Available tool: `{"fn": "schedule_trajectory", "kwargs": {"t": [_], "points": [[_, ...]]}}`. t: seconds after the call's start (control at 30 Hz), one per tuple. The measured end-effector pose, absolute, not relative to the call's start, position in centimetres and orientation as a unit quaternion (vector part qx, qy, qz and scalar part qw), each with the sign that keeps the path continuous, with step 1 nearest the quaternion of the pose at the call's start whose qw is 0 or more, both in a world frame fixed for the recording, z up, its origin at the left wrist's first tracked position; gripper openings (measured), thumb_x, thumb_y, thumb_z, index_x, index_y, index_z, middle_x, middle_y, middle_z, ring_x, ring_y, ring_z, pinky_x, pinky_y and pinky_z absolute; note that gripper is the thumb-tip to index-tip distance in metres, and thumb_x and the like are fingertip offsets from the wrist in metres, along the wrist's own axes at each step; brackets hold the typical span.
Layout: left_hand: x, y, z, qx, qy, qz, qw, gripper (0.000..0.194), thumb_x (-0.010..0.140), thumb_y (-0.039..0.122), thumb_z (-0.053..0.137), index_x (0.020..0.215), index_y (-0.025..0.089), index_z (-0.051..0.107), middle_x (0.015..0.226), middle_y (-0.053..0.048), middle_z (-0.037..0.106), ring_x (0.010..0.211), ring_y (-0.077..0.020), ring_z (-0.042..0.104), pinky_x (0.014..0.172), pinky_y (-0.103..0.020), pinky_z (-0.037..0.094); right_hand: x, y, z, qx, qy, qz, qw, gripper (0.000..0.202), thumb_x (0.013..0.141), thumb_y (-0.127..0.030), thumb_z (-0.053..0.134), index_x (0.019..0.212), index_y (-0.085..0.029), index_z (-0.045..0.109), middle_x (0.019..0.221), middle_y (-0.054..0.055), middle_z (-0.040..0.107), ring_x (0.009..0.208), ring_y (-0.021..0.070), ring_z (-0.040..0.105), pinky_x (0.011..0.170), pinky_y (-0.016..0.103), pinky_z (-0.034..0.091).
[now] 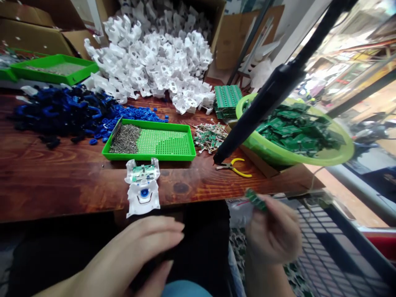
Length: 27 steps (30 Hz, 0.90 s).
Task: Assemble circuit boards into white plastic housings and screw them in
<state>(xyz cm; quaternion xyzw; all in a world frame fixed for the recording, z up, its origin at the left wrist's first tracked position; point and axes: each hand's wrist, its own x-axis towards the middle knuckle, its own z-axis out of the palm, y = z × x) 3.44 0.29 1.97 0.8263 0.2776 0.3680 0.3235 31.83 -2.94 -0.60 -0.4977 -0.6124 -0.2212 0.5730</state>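
My right hand [274,233], off the table's front edge on the right, pinches a small green circuit board [256,199] between thumb and fingers. With thumb and fingers apart and nothing between them, my left hand [145,243] hovers over my lap. Just beyond it, two white plastic shell pieces lie at the table edge. The farther shell [142,171] has a green board inside. The nearer shell [143,198] carries a blue round part and a dark curved line. Behind them a green perforated tray [173,142] holds a pile of small metal screws [125,139] at its left end.
A black electric screwdriver [260,111] hangs at a slant above yellow-handled cutters [241,169]. A yellow-green basin [337,144] full of boards stands right. White shells [161,62] heap at the back; blue parts [62,109] pile left. Small wired boards [210,136] lie beside the tray.
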Motion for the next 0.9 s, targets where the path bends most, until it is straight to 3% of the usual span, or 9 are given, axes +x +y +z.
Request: {"fn": "schedule_trajectory", "kwargs": {"t": [0.1, 0.2, 0.3, 0.43, 0.63, 0.73, 0.9], "points": [[5.4, 0.6, 3.3, 0.808, 0.291, 0.319, 0.401, 0.048, 0.082, 0.021, 0.059, 0.127, 0.033, 0.048, 0.122, 0.001, 0.063, 0.110, -0.0139, 0.061, 0.095, -0.017, 0.048, 28.0, -4.1, -0.3, -0.432, -0.703, 0.054, 0.562, 0.067, 0.076, 0.004, 0.050, 0.134, -0.029, 0.042, 0.104, 0.003, 0.069, 0.090, 0.0162, 0.065, 0.077, 0.035, 0.056], [5.6, 1.2, 3.4, 0.763, 0.303, 0.328, 0.468, 0.031, 0.084, 0.018, 0.059, 0.113, 0.029, 0.059, 0.104, 0.002, 0.071, 0.093, -0.0114, 0.068, 0.082, -0.014, 0.053, 25.2, -3.9, -0.3, -0.390, -0.705, 0.209, 0.554, 0.068, 0.080, 0.001, 0.050, 0.138, -0.030, 0.034, 0.102, 0.002, 0.071, 0.087, 0.0138, 0.067, 0.079, 0.033, 0.056], [4.6, 1.1, 2.7, 0.727, 0.351, 0.346, 0.478, 0.022, 0.081, 0.016, 0.062, 0.101, 0.025, 0.066, 0.092, 0.001, 0.073, 0.081, -0.0116, 0.070, 0.075, -0.015, 0.055, 23.8, -3.4, -0.8, -0.402, -0.688, 0.246, 0.553, 0.062, 0.080, -0.002, 0.055, 0.132, -0.031, 0.040, 0.100, 0.001, 0.072, 0.085, 0.0131, 0.068, 0.079, 0.030, 0.055], [3.2, 0.5, 2.3, 0.698, 0.392, 0.337, 0.496, 0.023, 0.078, 0.016, 0.065, 0.101, 0.021, 0.066, 0.093, -0.003, 0.074, 0.082, -0.0150, 0.071, 0.074, -0.018, 0.057, 22.8, -3.2, -1.4, -0.405, -0.684, 0.254, 0.551, 0.056, 0.077, 0.000, 0.057, 0.123, -0.031, 0.047, 0.100, 0.000, 0.072, 0.086, 0.0125, 0.068, 0.079, 0.026, 0.055], [2.1, 0.6, 2.1, 0.753, 0.353, 0.362, 0.421, 0.020, 0.078, 0.011, 0.063, 0.096, 0.020, 0.068, 0.087, -0.002, 0.075, 0.077, -0.0136, 0.070, 0.072, -0.018, 0.056, 22.2, -3.0, -0.9, -0.401, -0.664, 0.344, 0.530, 0.058, 0.078, -0.001, 0.053, 0.128, -0.029, 0.044, 0.109, 0.003, 0.066, 0.098, 0.0130, 0.064, 0.086, 0.027, 0.053], [1.7, 0.5, 1.6, 0.778, 0.335, 0.372, 0.379, 0.024, 0.078, 0.009, 0.064, 0.098, 0.022, 0.068, 0.088, 0.000, 0.075, 0.078, -0.0115, 0.070, 0.074, -0.015, 0.055, 22.2, -2.9, -0.5, -0.385, -0.663, 0.420, 0.486, 0.045, 0.077, -0.006, 0.056, 0.118, -0.024, 0.053, 0.103, 0.006, 0.063, 0.094, 0.0154, 0.063, 0.080, 0.029, 0.055], [1.1, 0.1, 1.1, 0.800, 0.322, 0.378, 0.336, 0.028, 0.078, 0.007, 0.064, 0.102, 0.021, 0.065, 0.090, 0.000, 0.075, 0.080, -0.0095, 0.069, 0.077, -0.013, 0.053, 21.6, -2.9, -0.4, -0.394, -0.671, 0.391, 0.491, 0.037, 0.076, -0.004, 0.061, 0.106, -0.025, 0.060, 0.091, 0.002, 0.067, 0.083, 0.0121, 0.064, 0.073, 0.025, 0.055]]}}
